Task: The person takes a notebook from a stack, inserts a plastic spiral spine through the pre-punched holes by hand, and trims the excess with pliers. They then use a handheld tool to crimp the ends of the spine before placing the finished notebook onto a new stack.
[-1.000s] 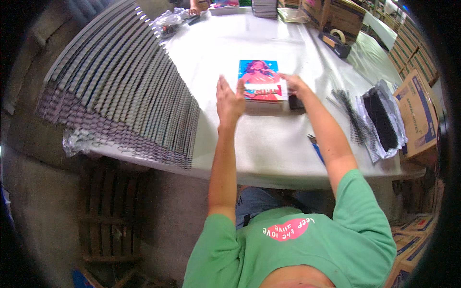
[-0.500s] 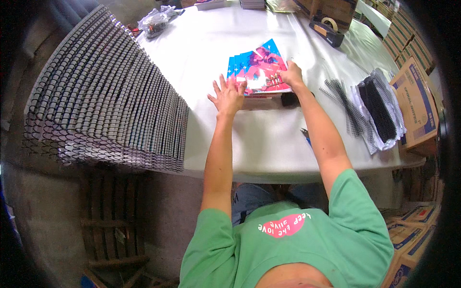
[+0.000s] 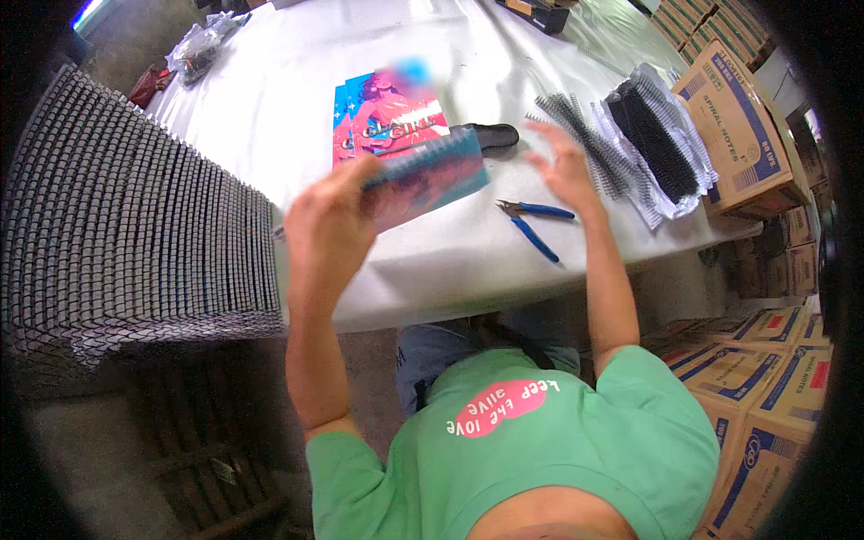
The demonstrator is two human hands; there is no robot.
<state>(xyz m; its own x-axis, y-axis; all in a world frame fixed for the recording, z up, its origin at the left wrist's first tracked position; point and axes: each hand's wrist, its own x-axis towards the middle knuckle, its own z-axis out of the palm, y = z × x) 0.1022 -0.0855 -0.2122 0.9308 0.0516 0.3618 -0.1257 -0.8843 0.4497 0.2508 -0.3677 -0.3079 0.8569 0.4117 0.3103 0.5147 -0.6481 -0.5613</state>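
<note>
In the head view, the left hand point(image 3: 328, 225) is raised above the near edge of the white table point(image 3: 297, 81), its fingers closed around one end of a spiral-bound notebook point(image 3: 430, 175) with a pink and blue cover, which it holds tilted in the air, the blue coil along the upper edge. The notebook is blurred. The right hand point(image 3: 562, 166) is lifted over the table with the fingers spread and loose, gripping nothing, just to the right of the notebook and apart from it. Flat on the table beyond the notebook lies a small stack of covers point(image 3: 382, 112) in the same pink and blue, and a dark, narrow object point(image 3: 490, 135) sits just beside their right edge. Blue-handled pliers point(image 3: 535, 225) lie on the table below the right hand. Farther right is a heap of black and white binding coils point(image 3: 643, 135) on clear plastic, next to a cardboard box point(image 3: 742, 126). To the left stands a big stack of bound notebooks point(image 3: 126, 243), coils facing out. More boxes point(image 3: 765, 378) are stacked on the floor at the right.
</note>
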